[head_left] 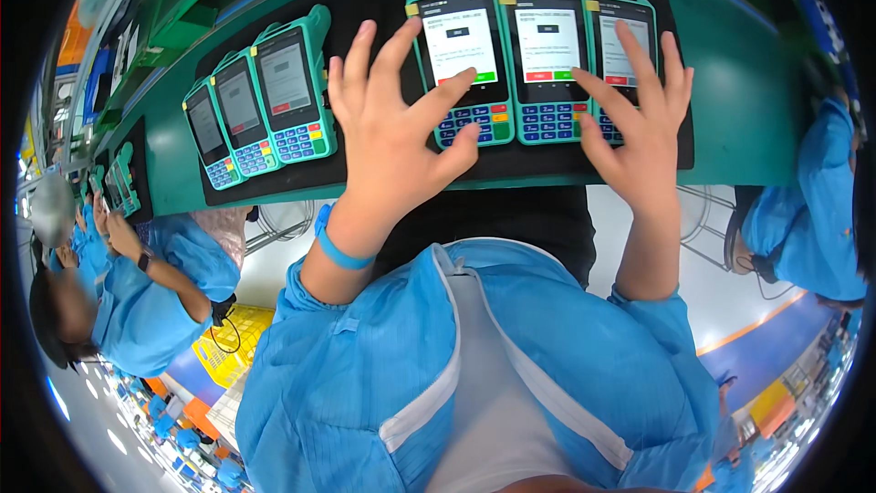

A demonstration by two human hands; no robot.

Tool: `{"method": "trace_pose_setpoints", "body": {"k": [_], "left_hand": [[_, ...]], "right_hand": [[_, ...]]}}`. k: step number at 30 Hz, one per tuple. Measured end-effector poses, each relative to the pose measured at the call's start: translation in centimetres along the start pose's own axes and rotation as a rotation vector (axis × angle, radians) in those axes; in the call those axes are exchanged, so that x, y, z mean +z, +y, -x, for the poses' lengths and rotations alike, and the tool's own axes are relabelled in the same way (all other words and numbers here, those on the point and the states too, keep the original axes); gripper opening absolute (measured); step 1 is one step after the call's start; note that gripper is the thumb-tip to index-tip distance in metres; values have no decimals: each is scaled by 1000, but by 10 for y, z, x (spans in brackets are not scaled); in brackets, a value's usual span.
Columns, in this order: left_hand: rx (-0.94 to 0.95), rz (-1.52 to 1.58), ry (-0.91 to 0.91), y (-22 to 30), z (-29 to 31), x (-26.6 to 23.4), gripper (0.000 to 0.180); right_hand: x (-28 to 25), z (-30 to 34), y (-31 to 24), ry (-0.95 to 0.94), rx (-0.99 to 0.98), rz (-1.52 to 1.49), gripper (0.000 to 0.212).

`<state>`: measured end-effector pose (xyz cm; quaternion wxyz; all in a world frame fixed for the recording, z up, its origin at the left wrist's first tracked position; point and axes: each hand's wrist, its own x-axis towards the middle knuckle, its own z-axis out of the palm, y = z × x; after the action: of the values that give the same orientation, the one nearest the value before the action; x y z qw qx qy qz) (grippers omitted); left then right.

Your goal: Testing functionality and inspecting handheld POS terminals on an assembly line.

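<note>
Three card payment terminals in green holders lie side by side in front of me, their screens lit. My left hand [392, 123] is open over the left terminal [456, 32], fingers spread. Its index fingertip is at the green button low on that screen; whether it presses cannot be told. Spread likewise, my right hand [639, 119] is open, with its index fingertip by the green button of the middle terminal [546, 36]. Its other fingers reach over the right terminal [616, 59] and cover part of its screen and keypad. A blue band circles my left wrist.
To the left, three more terminals [283, 78] stand in a row on the black mat [365, 164]. The mat lies on a green bench [730, 128]. Farther left a co-worker in blue [164, 310] works at the same bench; another person [803, 210] is at the right. A yellow basket [228, 347] sits behind.
</note>
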<state>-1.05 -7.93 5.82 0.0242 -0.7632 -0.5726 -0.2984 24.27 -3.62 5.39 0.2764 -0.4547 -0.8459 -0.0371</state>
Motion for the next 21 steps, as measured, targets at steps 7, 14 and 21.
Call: {"method": "trace_pose_setpoints", "body": {"k": [7, 14, 21], "left_hand": [[-80, 1, -10, -5, 1, 0, 47], [-177, 165, -41, -10, -1, 13, 58], [-191, 191, -19, -7, -4, 19, 56]], "right_hand": [[-9, 11, 14, 79, 86, 39, 31], [-11, 28, 41, 146, 178, 2, 31], [-5, 12, 34, 113, 141, -105, 36]]}}
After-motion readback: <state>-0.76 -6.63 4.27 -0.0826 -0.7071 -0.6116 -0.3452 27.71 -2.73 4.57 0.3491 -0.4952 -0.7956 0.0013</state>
